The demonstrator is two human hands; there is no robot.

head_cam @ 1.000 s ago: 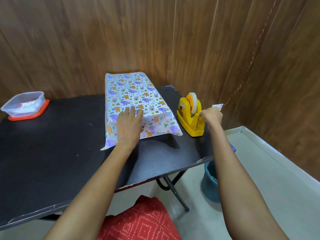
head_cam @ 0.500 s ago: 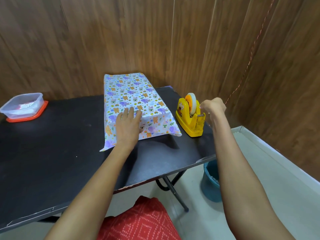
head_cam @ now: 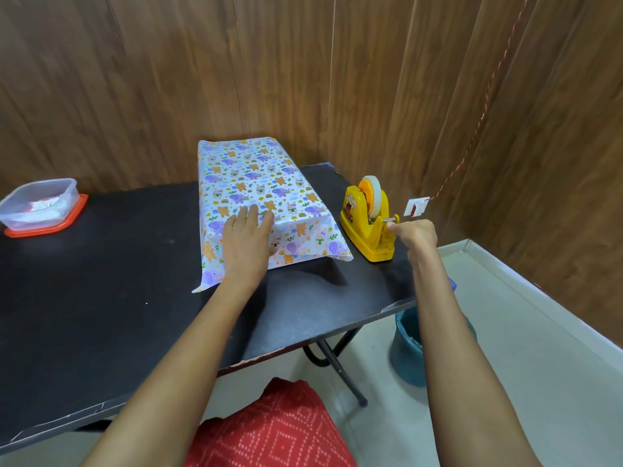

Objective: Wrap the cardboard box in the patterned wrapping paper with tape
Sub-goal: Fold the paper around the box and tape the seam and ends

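- Over at the right edge of the bench (head_cam: 101,281), my right grip (head_cam: 416,232) is curled up with its fingertips right at the cutter end of the yellow tape dispenser (head_cam: 367,230). The tape is clear, so I honestly can't tell if a strip is pinched in there or not.
- My left grip (head_cam: 247,244) is flat, fingers straight, pressing the wrapping paper (head_cam: 249,173) down near the front end of the parcel.
- The cardboard box is completely hidden under that paper. It lies lengthwise mid-bench, with its far end close to the wooden wall.
- My read: this is the fetch-a-bit-of-tape step, with the left side pinning the fold until the tape arrives.
- Worry 1: the dispenser looks light and sits close to the bench edge. A one-handed tug could drag or tip it off toward the bucket (head_cam: 409,352) on the floor below.
- Worry 2: if the left grip eases off while I'm fussing with the tape, the glossy paper could slide and the fold pop open.
- Worry 3: the near flap (head_cam: 303,246) sticks out loose onto the bench with its corners unfolded. Any shove on the parcel could crease or tear it.
- Worry 4: clear tape loves curling onto itself or my fingers, which would waste the strip.
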